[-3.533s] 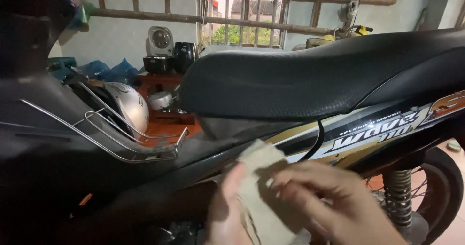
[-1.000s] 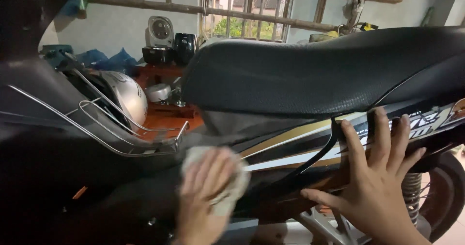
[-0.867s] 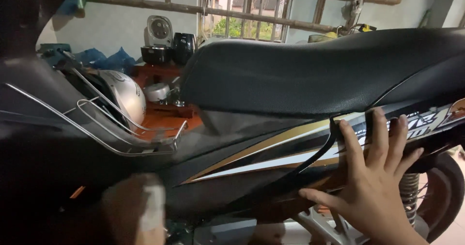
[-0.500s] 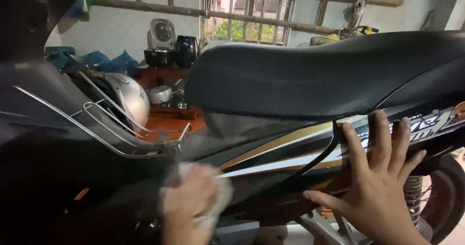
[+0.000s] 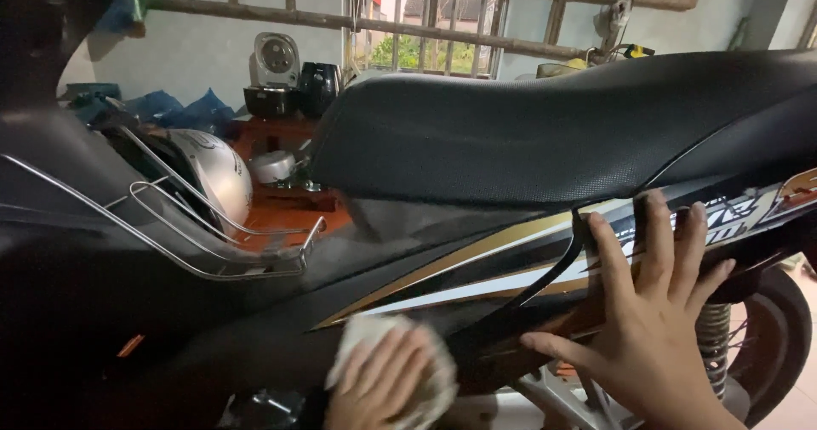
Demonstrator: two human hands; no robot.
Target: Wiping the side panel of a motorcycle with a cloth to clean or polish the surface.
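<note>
Left hand (image 5: 383,383) pressing a pale rag (image 5: 368,335) on the motorbike's dark side panel (image 5: 281,345), right hand (image 5: 651,311) spread flat, empty, below the black seat (image 5: 553,132)

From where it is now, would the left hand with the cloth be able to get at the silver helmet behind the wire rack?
Probably not directly. The left hand presses the cloth low on the motorcycle's dark side panel, while the silver helmet sits on the far side, with the bike's body and the wire rack between them.
</note>
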